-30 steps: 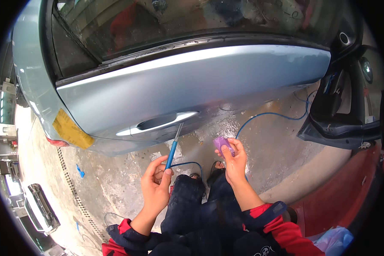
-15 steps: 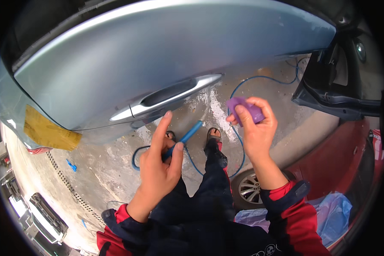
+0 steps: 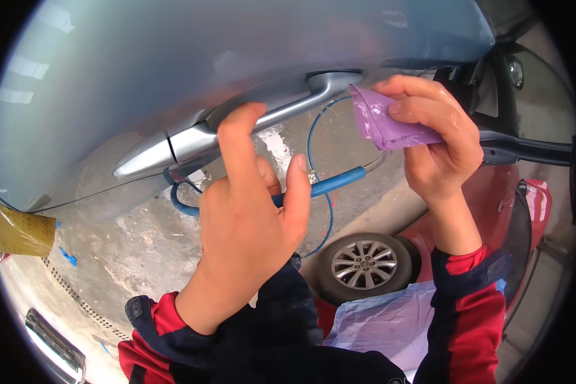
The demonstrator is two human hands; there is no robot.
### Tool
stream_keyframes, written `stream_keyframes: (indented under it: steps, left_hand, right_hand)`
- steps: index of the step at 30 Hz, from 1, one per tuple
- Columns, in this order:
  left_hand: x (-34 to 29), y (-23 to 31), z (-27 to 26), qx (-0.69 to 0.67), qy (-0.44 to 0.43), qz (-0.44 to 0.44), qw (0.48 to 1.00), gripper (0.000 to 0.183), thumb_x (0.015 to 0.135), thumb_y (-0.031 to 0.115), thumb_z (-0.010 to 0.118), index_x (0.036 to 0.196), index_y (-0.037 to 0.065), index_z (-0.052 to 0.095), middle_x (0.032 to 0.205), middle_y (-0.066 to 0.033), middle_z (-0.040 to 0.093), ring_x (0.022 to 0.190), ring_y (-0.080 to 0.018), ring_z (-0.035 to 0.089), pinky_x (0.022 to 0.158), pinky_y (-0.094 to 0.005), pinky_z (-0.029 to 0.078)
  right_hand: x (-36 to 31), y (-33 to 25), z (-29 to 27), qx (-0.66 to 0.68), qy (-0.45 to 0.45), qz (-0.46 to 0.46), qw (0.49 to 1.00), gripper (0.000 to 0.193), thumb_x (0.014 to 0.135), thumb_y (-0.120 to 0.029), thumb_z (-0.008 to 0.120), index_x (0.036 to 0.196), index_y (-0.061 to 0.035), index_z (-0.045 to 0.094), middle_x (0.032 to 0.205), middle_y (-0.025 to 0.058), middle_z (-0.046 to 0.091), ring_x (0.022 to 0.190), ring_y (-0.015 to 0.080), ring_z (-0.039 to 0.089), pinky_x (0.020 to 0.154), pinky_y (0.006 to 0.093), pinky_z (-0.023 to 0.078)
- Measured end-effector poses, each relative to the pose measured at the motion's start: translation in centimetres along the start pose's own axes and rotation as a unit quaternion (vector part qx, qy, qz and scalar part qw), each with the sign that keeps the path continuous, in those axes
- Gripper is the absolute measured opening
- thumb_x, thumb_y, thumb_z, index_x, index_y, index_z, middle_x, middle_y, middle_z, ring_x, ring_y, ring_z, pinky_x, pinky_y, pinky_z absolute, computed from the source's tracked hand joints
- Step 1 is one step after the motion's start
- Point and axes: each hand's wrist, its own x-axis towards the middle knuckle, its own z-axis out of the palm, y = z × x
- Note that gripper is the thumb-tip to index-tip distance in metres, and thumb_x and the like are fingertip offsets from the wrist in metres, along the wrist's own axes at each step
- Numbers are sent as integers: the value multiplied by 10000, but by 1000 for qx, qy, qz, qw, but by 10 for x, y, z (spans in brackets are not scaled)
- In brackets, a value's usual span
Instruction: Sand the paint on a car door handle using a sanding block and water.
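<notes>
My left hand [image 3: 246,214] is closed around a thick blue hose [image 3: 339,182], whose thin metal tip points right, below the sheet. Its index finger is raised and bent across the door handle [image 3: 193,142]; whether it touches the handle is unclear. A folded purple sheet of what looks like sandpaper [image 3: 379,123], creased and wet-looking, is pinched in my right hand [image 3: 445,137]. That hand is just right of the handle's far end. The handle is silver, set in a grey-blue car door [image 3: 237,51] that fills the upper part of the view.
At far left hangs a yellow sheet [image 3: 22,233] on the car. A thin blue line [image 3: 312,141] loops over the stained concrete floor [image 3: 128,249]. To the right stands a red car [image 3: 493,198], its wheel [image 3: 365,264] beside a bluish plastic sheet [image 3: 384,320].
Both hands have come nearer the door handle, the left up and right, the right up and right with the purple sheet. My view has moved closer to the door. The hose tip has swung right.
</notes>
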Motion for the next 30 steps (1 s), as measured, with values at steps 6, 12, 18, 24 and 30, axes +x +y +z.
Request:
stream_keyframes:
  steps: [6,12,18,24,30]
  left_hand:
    - [-33,-22,8,-138,-3,29,990,900,975,14,676,1706,16,151,735,-14,645,549,-100,534,574,-217,419]
    - [-68,-13,-7,-66,-94,14,993,498,1036,15,639,1528,19,566,968,-46,648,766,-77,543,670,-226,421]
    - [-77,-4,6,-223,-84,-116,964,360,1043,-20,623,1389,41,704,1076,-73,575,920,-133,527,805,-252,433]
    - [-77,-18,19,-87,-73,-28,993,436,994,-70,667,1422,14,664,1142,-65,531,911,-105,520,758,-221,445]
    - [-68,-19,26,-182,-3,-161,970,404,936,33,789,1335,46,728,1053,-28,539,695,-52,461,585,-226,385]
  right_hand:
    - [-24,-12,-4,104,57,155,981,178,1027,-10,683,1179,68,632,1282,241,682,982,243,738,896,375,607]
    - [-76,-54,5,181,106,358,910,255,1079,-157,656,1095,87,729,1313,217,683,1098,261,701,1009,400,546]
    - [-122,-111,65,361,153,413,822,197,1039,-36,688,1161,108,742,1365,215,635,1230,268,636,1054,370,510]
    - [-129,-125,72,423,134,544,712,181,1026,44,692,1202,80,714,1144,106,738,1032,129,694,892,273,552]
    - [-126,-100,63,501,163,520,673,303,997,149,620,1265,24,557,1159,102,709,1047,126,700,880,268,559]
